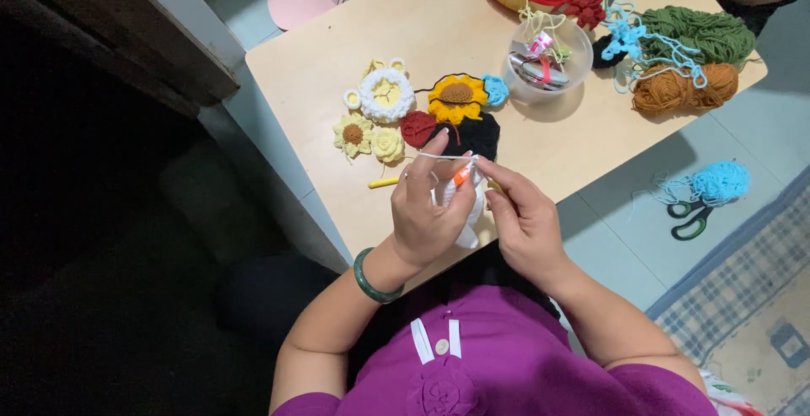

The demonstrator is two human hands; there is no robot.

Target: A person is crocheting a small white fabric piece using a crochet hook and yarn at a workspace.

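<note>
Your left hand pinches the white crochet piece and taut yarn above the table edge, your right hand closes on the orange-handled hook, piece small, finished flowers beyond.

Even, soft overhead light on the table, sharp focus, deep unlit darkness at left, mild edge distortion.
</note>
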